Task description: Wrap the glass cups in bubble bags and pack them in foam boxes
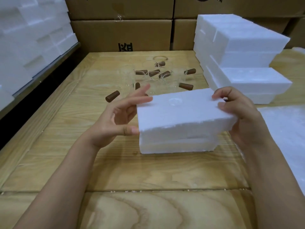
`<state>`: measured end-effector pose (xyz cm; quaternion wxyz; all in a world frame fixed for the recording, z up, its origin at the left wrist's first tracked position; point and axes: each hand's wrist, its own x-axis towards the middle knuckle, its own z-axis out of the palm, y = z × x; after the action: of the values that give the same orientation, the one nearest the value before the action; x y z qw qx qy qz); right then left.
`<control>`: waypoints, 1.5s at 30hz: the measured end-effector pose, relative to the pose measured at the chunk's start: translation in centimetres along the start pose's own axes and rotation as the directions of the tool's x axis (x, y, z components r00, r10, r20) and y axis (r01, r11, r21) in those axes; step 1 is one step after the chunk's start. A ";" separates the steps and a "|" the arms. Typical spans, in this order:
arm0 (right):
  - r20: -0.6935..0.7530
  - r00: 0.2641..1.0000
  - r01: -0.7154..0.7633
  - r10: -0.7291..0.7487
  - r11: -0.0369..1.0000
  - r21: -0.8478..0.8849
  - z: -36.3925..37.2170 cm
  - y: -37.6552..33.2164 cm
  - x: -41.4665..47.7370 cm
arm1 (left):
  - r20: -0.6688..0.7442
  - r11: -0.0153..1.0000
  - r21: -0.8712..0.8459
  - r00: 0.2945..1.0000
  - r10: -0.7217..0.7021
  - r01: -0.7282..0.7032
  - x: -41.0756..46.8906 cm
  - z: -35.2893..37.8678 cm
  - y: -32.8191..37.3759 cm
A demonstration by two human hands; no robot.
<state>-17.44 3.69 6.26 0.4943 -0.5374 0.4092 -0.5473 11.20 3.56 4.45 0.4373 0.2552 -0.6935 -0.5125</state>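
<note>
Wooden table [148, 171], cartons [122, 33] walled behind it, foam stacks [247, 42] on the right and more foam on the left. I find the box [181, 116] close in front of me, its long axis running left to right between the two hands, with a seam showing along its near face. The right hand [244, 119] grips the right end, fingers curled over the top edge. The left hand [115, 119] is spread, fingers nearly straight, thumb and forefinger tip against the left end. The cups [127, 75] lie loose beyond the box, away from me and unwrapped. I judge the left hand the freer to reach them. Pale sheet stock at far right is too blurred to identify.
</note>
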 end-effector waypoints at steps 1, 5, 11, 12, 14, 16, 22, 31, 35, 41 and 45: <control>0.013 1.000 -0.002 0.002 1.000 -0.016 0.0 0.2 -0.2 | 0.024 1.000 -0.006 1.000 -0.011 0.011 -0.1 -0.3 -0.1; 0.036 0.999 0.000 0.004 0.994 -0.106 0.1 0.8 -0.3 | 0.029 0.999 -0.033 1.000 -0.011 0.012 -0.1 -1.0 -0.3; -0.012 1.000 0.004 -0.006 0.989 -0.150 0.3 1.5 0.2 | -0.025 0.996 -0.011 0.995 -0.093 0.092 0.0 -1.3 -0.5; -0.014 1.000 -0.005 0.003 0.989 -0.151 0.2 1.6 0.2 | -0.026 0.994 -0.008 0.994 -0.107 0.107 0.0 -1.3 -0.5; -0.006 1.000 -0.011 0.010 0.985 -0.172 0.2 1.6 0.3 | -0.028 0.992 -0.012 0.992 -0.123 0.123 0.0 -1.3 -0.5; 0.008 1.000 -0.010 0.012 0.981 -0.195 0.1 1.6 0.2 | -0.023 0.992 -0.008 0.991 -0.129 0.128 -0.1 -1.4 -0.5; 0.037 0.999 0.039 -0.030 0.963 -0.265 -0.2 1.6 0.0 | 0.015 0.990 -0.009 0.990 -0.140 0.140 -0.3 -1.6 -0.6; 0.063 0.998 0.032 -0.011 0.935 -0.353 -0.3 1.8 -0.2 | -0.039 0.977 0.005 0.976 -0.214 0.214 -0.2 -0.7 -1.0; 0.077 0.997 0.010 0.023 0.916 -0.400 -0.6 1.9 -0.3 | -0.022 0.973 0.042 0.974 -0.226 0.227 -0.3 -0.6 -1.3; 0.071 0.997 -0.014 0.042 0.932 -0.362 -0.7 1.9 -0.1 | -0.042 0.972 0.055 0.973 -0.225 0.227 -0.5 -0.4 -1.4; -0.076 0.996 -0.059 0.050 0.991 -0.122 -0.8 2.1 0.4 | -0.084 0.977 0.048 0.975 -0.206 0.210 -0.6 -0.2 -1.0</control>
<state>-18.04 2.90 4.17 0.4593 -0.5353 0.4747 -0.5264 11.53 3.56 3.32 0.4009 0.3586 -0.6594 -0.5253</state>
